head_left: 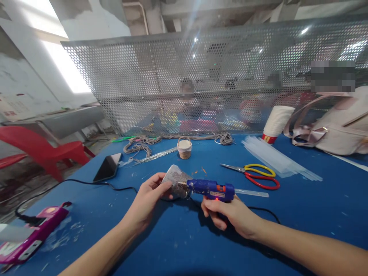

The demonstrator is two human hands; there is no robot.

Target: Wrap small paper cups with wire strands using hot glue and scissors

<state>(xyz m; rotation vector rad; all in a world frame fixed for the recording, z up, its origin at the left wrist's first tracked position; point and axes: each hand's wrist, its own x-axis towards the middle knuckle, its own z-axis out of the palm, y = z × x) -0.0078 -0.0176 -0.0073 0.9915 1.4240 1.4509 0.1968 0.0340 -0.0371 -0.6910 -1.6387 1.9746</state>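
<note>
A blue hot glue gun (pixel 211 188) with a lit red light and a clear glue stick (pixel 253 193) out of its back is gripped by my right hand (pixel 227 214). Its nozzle points left and meets a small grey-brown cup-like piece (pixel 176 179); whether they touch I cannot tell. My left hand (pixel 152 195) pinches that piece between thumb and fingers, its pale flat end tilted up. Just beyond stands a tiny basket (pixel 184 149) with a white rim and a thin handle. Scissors (pixel 254 173) with yellow and red handles lie open to the right.
A black phone (pixel 107 167), grey cord (pixel 139 145) and translucent glue sticks (pixel 278 159) lie on the blue table (pixel 172 245). Stacked paper cups (pixel 277 123) and a pale bag (pixel 342 122) stand back right. A purple power strip (pixel 37 232) is at left, its black cable crossing the table.
</note>
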